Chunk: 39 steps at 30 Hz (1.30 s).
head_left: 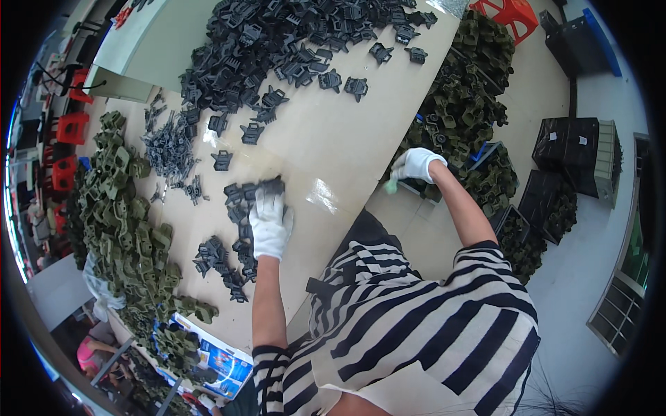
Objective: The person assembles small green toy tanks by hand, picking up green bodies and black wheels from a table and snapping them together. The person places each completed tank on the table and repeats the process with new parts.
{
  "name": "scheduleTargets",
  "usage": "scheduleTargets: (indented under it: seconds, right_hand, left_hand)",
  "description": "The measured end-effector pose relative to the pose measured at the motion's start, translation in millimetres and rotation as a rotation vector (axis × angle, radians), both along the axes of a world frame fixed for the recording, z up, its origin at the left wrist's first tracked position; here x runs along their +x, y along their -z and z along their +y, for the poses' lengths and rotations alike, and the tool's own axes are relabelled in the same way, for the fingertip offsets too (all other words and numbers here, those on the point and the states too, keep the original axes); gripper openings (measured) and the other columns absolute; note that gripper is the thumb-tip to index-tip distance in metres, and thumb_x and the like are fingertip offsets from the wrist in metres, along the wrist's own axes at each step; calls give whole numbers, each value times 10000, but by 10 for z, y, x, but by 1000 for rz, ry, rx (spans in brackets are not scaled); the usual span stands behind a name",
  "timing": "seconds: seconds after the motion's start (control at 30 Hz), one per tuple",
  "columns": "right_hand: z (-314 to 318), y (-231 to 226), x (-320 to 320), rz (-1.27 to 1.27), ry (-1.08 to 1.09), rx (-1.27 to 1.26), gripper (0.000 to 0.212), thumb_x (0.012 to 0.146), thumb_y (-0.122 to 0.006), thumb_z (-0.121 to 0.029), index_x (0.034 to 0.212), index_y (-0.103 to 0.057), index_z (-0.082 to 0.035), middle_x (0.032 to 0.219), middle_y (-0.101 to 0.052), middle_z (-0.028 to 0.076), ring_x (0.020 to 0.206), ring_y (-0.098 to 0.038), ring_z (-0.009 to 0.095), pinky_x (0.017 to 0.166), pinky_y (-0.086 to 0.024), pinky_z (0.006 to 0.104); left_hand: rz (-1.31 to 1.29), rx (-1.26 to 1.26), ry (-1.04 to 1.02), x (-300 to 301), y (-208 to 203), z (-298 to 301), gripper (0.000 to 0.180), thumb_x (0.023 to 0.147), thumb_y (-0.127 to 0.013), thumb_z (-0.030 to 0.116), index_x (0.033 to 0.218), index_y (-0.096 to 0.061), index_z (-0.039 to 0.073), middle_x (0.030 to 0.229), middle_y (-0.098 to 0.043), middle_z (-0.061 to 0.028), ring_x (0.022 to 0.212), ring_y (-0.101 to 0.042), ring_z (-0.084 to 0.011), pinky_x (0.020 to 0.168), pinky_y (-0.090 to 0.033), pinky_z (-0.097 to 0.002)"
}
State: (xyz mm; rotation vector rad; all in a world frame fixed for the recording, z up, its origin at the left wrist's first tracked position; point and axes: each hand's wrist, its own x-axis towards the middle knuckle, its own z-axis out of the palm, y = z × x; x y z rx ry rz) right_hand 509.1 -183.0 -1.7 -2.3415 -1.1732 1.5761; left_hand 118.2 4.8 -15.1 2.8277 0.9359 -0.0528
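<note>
My left hand (269,225), in a white glove, reaches over the table with its fingers on a dark grey plastic part (272,185), which looks smeared by motion. Beside that hand lies a loose row of similar dark grey parts (243,249). My right hand (416,165), also gloved in white, hangs past the table's right edge, near a heap of olive green plastic parts (461,104). Its fingers are apart, with no part visible between them. A pale green blurred patch (391,186) shows at its fingertips; I cannot make out what it is.
A large pile of dark grey parts (257,48) covers the far end of the table (333,145). Small grey pieces (170,145) lie at the left. More olive green parts (132,229) line the left edge. Black crates (565,152) and a red stool (510,17) stand at the right.
</note>
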Motion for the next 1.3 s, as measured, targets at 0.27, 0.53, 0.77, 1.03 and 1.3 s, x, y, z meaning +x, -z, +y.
scheduleTargets:
  seconds: [0.27,0.53,0.77,1.03,1.3]
  right_hand:
    - [719,2,304,-112,482,565,456,951,-620,-379,1187,-677,7,1077,-721,187,966,-692,276,895,-526,348]
    - [2243,507,-176,-579,98,885,655,874,-606,-593,1341,-590,-135,1448,-504,170,1367,-413,393,1175,-238,517]
    - [1986,275,-1645,-175,-529,1171,473,860,-643,-460,1217,-664,-151,1271,-634,134,1224,-564,316,1088,-374,544]
    - [3390,176,-71,-788,161,953,686,799,-705,-625,1342,-609,-217,1539,-356,234,1358,-411,443,1037,-410,554]
    - [2872,237,-1139,-501,15,1166,335,752,-806,-422,978,-756,-180,1458,-461,232,1180,-551,458,940,-473,538]
  left_hand:
    - [108,-85,-173,-409,-174,-370,556,892,-656,336,1375,-536,89,1378,-563,-139,1296,-485,-369,1023,-393,-554]
    - [258,-59,-240,-398,-290,-450,569,931,-584,398,1437,-503,149,1484,-481,-123,1359,-427,-391,1129,-264,-539]
    - [145,11,-367,-595,-186,-601,554,862,-655,374,1363,-567,155,1435,-515,-122,1300,-468,-401,1110,-286,-543]
    - [62,54,-502,-730,-251,-629,499,838,-684,343,1286,-616,133,1404,-536,-128,1302,-457,-447,1064,-317,-570]
    - [-45,65,-576,-791,-260,-701,489,832,-702,340,1260,-632,113,1381,-548,-152,1286,-473,-440,1066,-320,-558]
